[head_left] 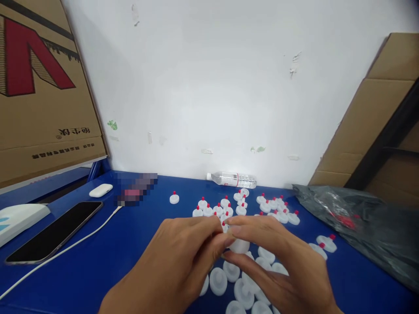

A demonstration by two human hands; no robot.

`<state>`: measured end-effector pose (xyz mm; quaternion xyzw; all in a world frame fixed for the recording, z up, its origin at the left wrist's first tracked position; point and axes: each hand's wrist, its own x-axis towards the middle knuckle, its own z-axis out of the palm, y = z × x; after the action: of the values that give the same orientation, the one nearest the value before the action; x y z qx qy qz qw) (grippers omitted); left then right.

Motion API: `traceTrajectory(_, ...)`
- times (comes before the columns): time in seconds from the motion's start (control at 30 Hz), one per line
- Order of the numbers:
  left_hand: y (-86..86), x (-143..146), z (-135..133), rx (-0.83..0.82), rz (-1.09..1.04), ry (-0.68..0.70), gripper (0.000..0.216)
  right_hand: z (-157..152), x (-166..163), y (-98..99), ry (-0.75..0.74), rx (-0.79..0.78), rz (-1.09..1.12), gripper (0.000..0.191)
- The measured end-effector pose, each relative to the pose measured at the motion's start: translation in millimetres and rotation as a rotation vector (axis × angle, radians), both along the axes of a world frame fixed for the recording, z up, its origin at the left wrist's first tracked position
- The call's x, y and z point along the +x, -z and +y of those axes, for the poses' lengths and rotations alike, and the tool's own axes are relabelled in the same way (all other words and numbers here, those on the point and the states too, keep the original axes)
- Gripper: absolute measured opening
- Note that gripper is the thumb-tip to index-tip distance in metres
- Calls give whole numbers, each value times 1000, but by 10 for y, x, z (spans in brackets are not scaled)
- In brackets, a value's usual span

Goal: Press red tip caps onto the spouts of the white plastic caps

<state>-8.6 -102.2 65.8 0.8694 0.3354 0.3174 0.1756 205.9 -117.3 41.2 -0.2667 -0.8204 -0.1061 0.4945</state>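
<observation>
Over the blue table my two hands meet at the fingertips. My right hand (278,257) is closed, thumb below and fingers above, around a round white cap (239,246), partly hidden by the fingers. My left hand (183,253) is closed in a pinch against the right fingertips; whatever lies in it is hidden. Beneath and in front of my right hand lie several plain white caps (218,281), without red tips. Just beyond my hands stand several white caps with red tips (202,203), and more of these red-tipped caps (293,217) stand to the right.
A clear plastic bottle (232,179) lies along the wall. At right, a dark grey plastic bag (369,235) holds red pieces (345,220). A phone (55,233), a white cable (81,240) and a white earbud case (101,190) are at left. Cardboard (42,117) flanks the table (137,235).
</observation>
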Motion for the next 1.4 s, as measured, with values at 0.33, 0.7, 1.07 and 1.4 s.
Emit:
traceTrajectory(0.33, 47, 69, -40, 179, -88, -53, 31, -44, -42, 77, 114, 39, 156, 38)
traceTrajectory(0.7, 77, 60, -102, 288, -94, -77, 34, -110, -171, 95, 138, 95, 259, 40)
traceTrajectory(1.07, 121, 75, -77, 340, -98, -70, 33, -111, -153, 121, 167, 112, 147, 37)
traceTrajectory(1.4, 108, -16, 22, 176, 0, -9, 37, -62, -120, 50, 180, 114, 5, 25)
